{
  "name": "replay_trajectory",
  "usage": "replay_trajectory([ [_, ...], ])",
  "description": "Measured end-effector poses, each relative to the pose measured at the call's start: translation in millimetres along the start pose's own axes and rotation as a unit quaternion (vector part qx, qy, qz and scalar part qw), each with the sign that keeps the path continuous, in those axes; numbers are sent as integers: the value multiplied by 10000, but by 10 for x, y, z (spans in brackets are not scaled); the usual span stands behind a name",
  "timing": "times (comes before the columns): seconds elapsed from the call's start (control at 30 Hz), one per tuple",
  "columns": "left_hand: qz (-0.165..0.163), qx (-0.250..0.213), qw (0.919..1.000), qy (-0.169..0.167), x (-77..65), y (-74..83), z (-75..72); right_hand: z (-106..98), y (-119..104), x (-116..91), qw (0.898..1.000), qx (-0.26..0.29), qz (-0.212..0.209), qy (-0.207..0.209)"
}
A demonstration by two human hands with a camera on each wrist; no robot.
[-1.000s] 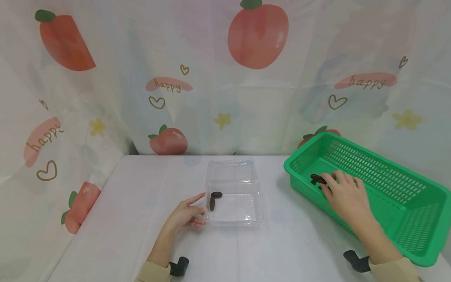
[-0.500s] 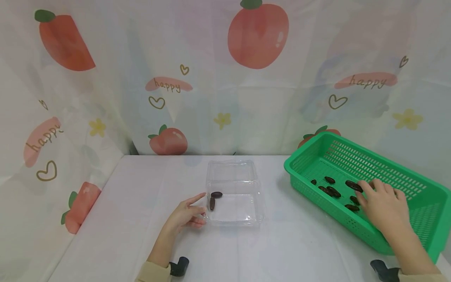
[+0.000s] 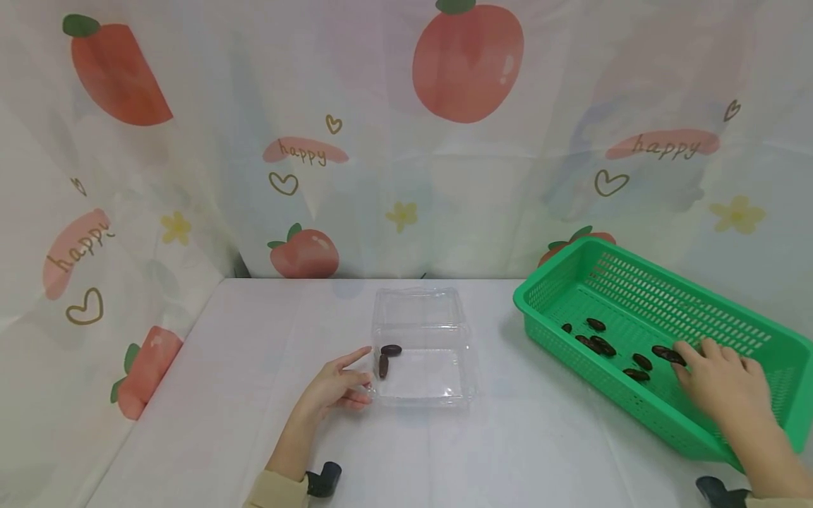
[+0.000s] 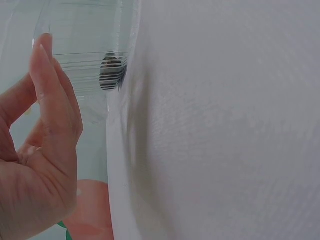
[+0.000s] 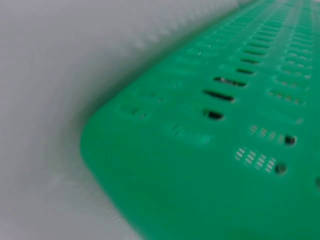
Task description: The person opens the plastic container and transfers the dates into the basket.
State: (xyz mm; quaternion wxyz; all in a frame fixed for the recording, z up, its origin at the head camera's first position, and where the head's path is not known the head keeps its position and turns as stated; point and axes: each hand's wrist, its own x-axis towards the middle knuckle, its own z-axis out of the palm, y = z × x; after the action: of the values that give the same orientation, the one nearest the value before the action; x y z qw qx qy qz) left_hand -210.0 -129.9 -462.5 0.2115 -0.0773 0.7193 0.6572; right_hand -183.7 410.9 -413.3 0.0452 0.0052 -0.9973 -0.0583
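Note:
My right hand (image 3: pixel 730 384) is inside the green basket (image 3: pixel 591 375), where thumb and fingertips pinch a dark brown date (image 3: pixel 665 353). Several more dates (image 3: pixel 602 346) lie on the basket floor to its left. My left hand (image 3: pixel 336 384) touches the left side of a clear plastic clamshell box (image 3: pixel 432 370), index finger stretched along it. Two dates sit in the box's left part, one lying crosswise (image 3: pixel 390 350), the other lengthwise (image 3: pixel 383 367). Through the ribbed wall in the left wrist view, a date (image 4: pixel 111 71) shows near my left fingers (image 4: pixel 50 95).
The box's open lid (image 3: pixel 416 307) lies toward the back of the white-covered table (image 3: pixel 267 339). A printed fruit curtain (image 3: pixel 356 197) hangs behind and to the left. The basket's outer wall (image 5: pixel 165 175) fills much of the right wrist view.
My right hand has moved rightward through the basket with a date in its fingertips, uncovering the dates on the left. The left hand and the box stay where they were.

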Motion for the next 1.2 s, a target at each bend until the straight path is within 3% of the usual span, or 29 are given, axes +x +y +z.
replay_trajectory([
  [0.27,36,-21,10000,-8,5,-12,-3,20,127,-14,9981,67,54,-607],
  [0.6,21,-15,10000,-22,-1,-4,4,63,138,-25,9971,126,-25,-754],
  [0.8,37,-3,10000,-30,-4,-2,12,42,102,-27,9981,149,46,-597],
  [0.93,51,-3,10000,-38,-6,-3,12,21,40,-12,9997,108,70,-209],
  [1.2,45,-1,10000,-6,-2,0,9,-258,-298,4,9963,579,-336,543],
])
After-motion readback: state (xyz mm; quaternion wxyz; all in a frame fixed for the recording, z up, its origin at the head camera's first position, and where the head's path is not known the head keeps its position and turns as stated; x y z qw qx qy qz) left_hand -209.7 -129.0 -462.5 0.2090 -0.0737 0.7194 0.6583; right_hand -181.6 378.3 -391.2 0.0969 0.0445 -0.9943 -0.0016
